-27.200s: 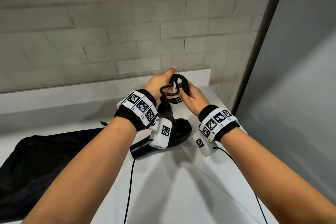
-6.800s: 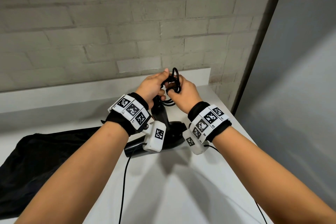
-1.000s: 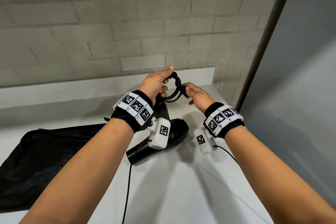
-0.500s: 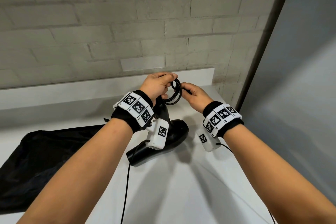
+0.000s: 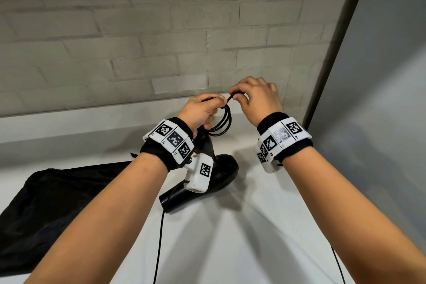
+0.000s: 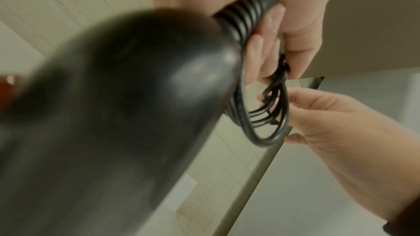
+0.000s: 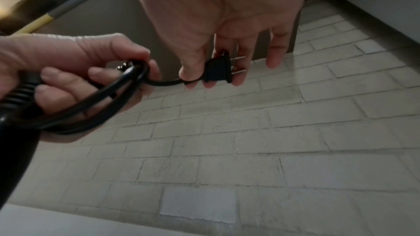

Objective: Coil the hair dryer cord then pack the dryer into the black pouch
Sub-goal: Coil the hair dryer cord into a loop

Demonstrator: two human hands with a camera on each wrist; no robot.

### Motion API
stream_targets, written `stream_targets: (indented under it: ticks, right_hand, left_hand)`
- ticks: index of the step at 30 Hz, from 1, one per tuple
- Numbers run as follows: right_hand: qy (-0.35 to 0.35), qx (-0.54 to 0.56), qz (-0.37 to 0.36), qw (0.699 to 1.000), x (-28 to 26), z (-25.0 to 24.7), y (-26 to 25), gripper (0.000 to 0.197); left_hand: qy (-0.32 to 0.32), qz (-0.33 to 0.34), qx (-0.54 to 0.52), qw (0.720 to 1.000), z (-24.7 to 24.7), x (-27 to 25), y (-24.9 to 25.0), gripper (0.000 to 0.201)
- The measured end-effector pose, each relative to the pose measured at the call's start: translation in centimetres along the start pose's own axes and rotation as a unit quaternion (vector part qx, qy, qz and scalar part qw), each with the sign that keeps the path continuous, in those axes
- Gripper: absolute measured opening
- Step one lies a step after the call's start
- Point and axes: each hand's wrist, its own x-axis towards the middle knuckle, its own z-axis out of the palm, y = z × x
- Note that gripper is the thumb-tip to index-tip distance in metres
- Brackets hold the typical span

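From the head view, the hair dryer (image 5: 207, 182) lay on the white counter (image 5: 230, 249), with the black pouch (image 5: 57, 203) to its left. Above the dryer, the left hand (image 5: 200, 112) curled around the coiled cord (image 5: 222, 122), and the right hand (image 5: 255, 99) pinched the cord's end.

The left wrist view showed loops hanging from curled fingers (image 6: 263, 49) beside the dryer's handle.

In the right wrist view, thumb and fingers pinched the plug (image 7: 218, 68), prongs exposed.

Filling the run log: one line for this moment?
stage: coiling | left hand: grips cord coil | right hand: pinches plug | dryer: on counter | black pouch: unused
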Motion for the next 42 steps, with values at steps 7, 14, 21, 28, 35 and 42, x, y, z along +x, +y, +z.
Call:
stream_targets:
  ticks: [7, 14, 21, 28, 35, 42]
  right_hand:
    - [0.017, -0.021, -0.020, 0.999, 0.0, -0.5, -0.3, 0.020]
    - [0.035, 0.088, -0.014, 0.995, -0.4, 0.2, 0.2, 0.020]
    - [0.113, 0.226, -0.012, 0.967, -0.8, 0.7, -0.8, 0.020]
    - [0.109, 0.524, 0.168, 0.828, 0.1, -0.5, -1.3, 0.026]
    - [-0.066, 0.596, 0.218, 0.770, -1.0, -0.1, -2.2, 0.023]
    - [-0.181, 0.649, 0.199, 0.712, -1.7, 0.6, -2.6, 0.028]
  left_hand:
    - [-0.033, -0.035, 0.052, 0.997, -0.1, 0.1, 0.3, 0.014]
    - [-0.049, -0.061, 0.017, 0.997, -0.4, 0.4, 0.3, 0.016]
    - [-0.005, -0.033, -0.026, 0.999, -0.6, 0.6, -0.1, 0.012]
    - [-0.016, -0.015, -0.022, 1.000, -0.8, 0.7, -0.2, 0.012]
    - [-0.010, -0.009, -0.047, 0.999, -0.8, 0.9, -0.5, 0.014]
    - [-0.009, -0.018, -0.059, 0.998, -1.0, 0.8, -0.5, 0.017]
